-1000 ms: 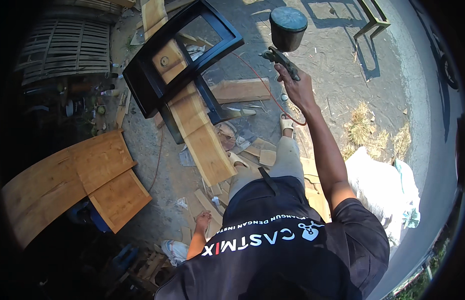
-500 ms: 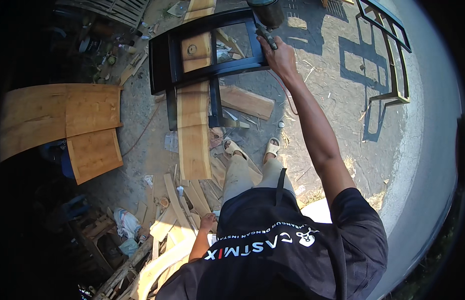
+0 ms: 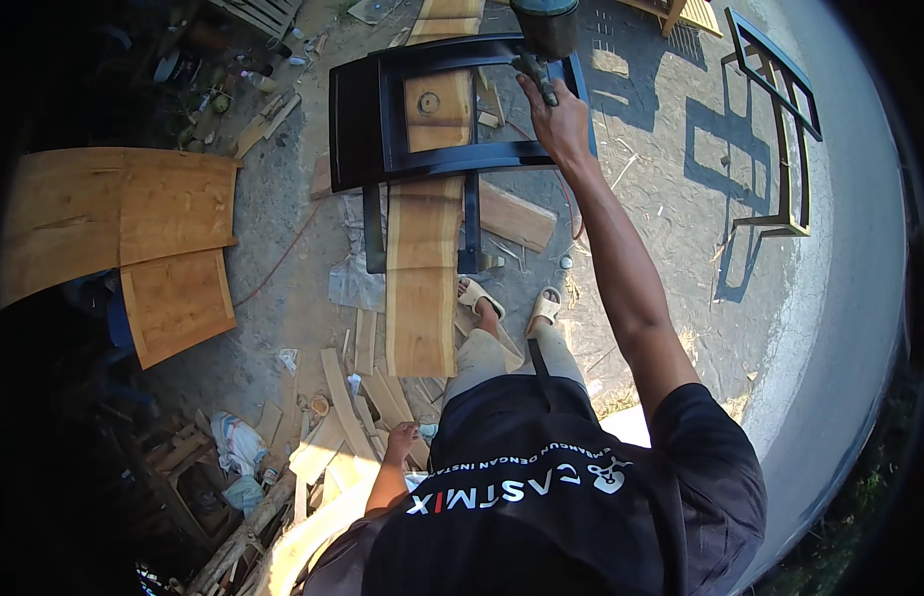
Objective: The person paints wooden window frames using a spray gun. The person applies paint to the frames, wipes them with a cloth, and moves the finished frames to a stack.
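My right hand (image 3: 563, 127) is closed round the handle of a spray gun (image 3: 537, 77), which has a dark cup (image 3: 548, 32) on top. The gun is over the right part of a glossy black frame (image 3: 356, 124) with a solid panel at its left end. Whether spray is coming out cannot be made out. Beneath the frame runs a long wooden plank (image 3: 422, 288), lengthwise away from me. Low at my left side hangs my left hand (image 3: 400, 441), fingers loosely curled, with nothing visible in them, above scattered wood offcuts.
Brown wooden panels (image 3: 179, 204) stand at the left. Offcuts (image 3: 343, 397) and a white sack (image 3: 237, 443) lie at lower left. A red hose (image 3: 578, 221) trails on the ground behind my right forearm. Another black frame (image 3: 775, 74) rests on supports at far right, beside the road.
The spray gun has gone from the black frame's right end bar to inside it, leftward along the frame. The whole scene has shifted rightward in view around the frame. My left hand stays low.
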Demonstrator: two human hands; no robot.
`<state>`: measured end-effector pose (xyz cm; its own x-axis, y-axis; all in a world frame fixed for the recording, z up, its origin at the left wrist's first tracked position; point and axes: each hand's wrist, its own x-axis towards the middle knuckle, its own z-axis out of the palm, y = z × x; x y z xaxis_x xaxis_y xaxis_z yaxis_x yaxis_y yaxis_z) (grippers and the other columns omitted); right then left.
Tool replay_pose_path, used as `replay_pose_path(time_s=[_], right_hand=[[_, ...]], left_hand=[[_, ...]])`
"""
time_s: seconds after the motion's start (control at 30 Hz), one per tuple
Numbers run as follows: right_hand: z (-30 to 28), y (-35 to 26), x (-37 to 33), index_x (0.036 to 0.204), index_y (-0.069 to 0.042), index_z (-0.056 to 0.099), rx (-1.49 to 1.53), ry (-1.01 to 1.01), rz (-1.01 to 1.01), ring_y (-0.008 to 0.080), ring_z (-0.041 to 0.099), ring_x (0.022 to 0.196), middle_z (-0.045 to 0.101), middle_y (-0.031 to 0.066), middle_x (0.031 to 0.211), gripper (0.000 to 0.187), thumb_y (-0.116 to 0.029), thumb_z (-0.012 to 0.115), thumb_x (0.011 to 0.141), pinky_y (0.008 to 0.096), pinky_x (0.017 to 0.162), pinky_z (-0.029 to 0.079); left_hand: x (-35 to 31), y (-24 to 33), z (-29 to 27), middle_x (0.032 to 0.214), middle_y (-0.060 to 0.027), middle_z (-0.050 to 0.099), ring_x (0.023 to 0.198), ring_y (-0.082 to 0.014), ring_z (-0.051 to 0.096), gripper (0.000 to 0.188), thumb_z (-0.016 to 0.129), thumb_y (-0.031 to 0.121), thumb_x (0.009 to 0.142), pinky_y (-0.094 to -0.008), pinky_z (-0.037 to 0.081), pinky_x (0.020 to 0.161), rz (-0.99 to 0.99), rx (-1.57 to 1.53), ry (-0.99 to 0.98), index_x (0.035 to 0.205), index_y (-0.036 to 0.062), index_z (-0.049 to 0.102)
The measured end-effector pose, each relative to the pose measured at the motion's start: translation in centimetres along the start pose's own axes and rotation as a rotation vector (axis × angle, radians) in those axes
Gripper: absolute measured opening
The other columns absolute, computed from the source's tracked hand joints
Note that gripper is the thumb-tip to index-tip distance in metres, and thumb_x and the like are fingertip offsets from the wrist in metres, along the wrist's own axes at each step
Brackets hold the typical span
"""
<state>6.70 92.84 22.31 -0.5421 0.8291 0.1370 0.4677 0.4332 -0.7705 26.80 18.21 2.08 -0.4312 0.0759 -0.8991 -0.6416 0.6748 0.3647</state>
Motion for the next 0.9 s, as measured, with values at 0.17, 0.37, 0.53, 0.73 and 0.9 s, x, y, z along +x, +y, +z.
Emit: replay_pose_path(time_s=[0.17,0.37,0.53,0.73,0.9], right_hand=[[4.1,-4.9,-0.6,0.100,0.000,0.066,0.003,-0.132,-0.031,0.0510,0.066,0.086,0.067,0.0323,0.082,0.058,-0.058,0.060,0.094,0.0552,0.076,0.051],[8.6,-8.1,-0.7,0.101,-0.001,0.069,0.056,-0.206,-0.074,0.0512,0.066,0.088,0.068,0.0328,0.083,0.061,-0.061,0.061,0.092,0.0538,0.080,0.052],[10.4,-9.9,-0.9,0.099,-0.001,0.072,0.212,-0.332,-0.054,0.0384,0.069,0.076,0.068,0.0207,0.073,0.059,-0.060,0.064,0.092,0.0441,0.070,0.052],[8.0,-8.2,-1.5,0.103,-0.002,0.071,0.090,-0.237,0.003,0.0487,0.067,0.089,0.070,0.0276,0.083,0.061,-0.061,0.061,0.092,0.0515,0.079,0.052],[3.7,-3.9,-1.9,0.096,-0.001,0.070,-0.021,-0.041,0.060,0.0503,0.066,0.089,0.068,0.0322,0.085,0.061,-0.061,0.061,0.092,0.0535,0.078,0.052]], left_hand=[[1.7,-0.1,-3.0,0.091,-0.0081,0.070,0.082,-0.0186,0.070,0.021,0.060,0.019,0.101,-0.0329,0.059,0.074,0.000,-0.038,0.018,0.108,0.0012,0.068],[0.4,-0.1,-1.1,0.093,-0.0101,0.071,0.081,-0.0192,0.070,0.020,0.060,0.018,0.101,-0.0331,0.059,0.075,-0.079,0.050,0.006,0.108,0.0004,0.068],[0.8,-2.8,-0.5,0.094,-0.0127,0.072,0.082,-0.0199,0.071,0.020,0.060,0.017,0.101,-0.0330,0.060,0.072,-0.014,-0.073,-0.053,0.107,-0.0007,0.068],[2.0,-1.8,-1.1,0.093,-0.0126,0.071,0.081,-0.0208,0.071,0.021,0.060,0.016,0.100,-0.0338,0.060,0.073,-0.058,-0.097,-0.044,0.107,-0.0022,0.068],[2.5,-1.5,-2.6,0.096,-0.0125,0.071,0.083,-0.0216,0.071,0.021,0.060,0.017,0.101,-0.0350,0.060,0.075,-0.007,-0.074,-0.085,0.109,-0.0018,0.067]])
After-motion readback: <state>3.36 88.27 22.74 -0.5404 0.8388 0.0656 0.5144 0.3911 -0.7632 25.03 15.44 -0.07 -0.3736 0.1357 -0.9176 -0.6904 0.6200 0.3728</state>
